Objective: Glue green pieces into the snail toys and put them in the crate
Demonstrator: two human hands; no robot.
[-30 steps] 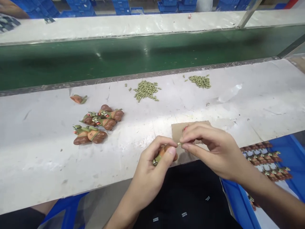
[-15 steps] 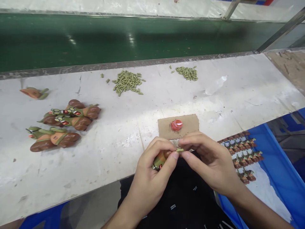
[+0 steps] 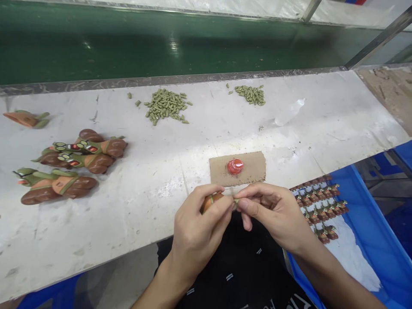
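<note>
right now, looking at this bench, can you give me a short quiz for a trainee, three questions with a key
1. True or false: the red item sits on the piece of cardboard.
2. Choose one: which is wrapped around the orange and green figure? a) the left hand b) the right hand c) neither
3. Fill in: of the left pile and the right pile of small green pieces, the ____ one lies nearer the translucent container.

Key: 1 true; 2 a; 3 right.
</note>
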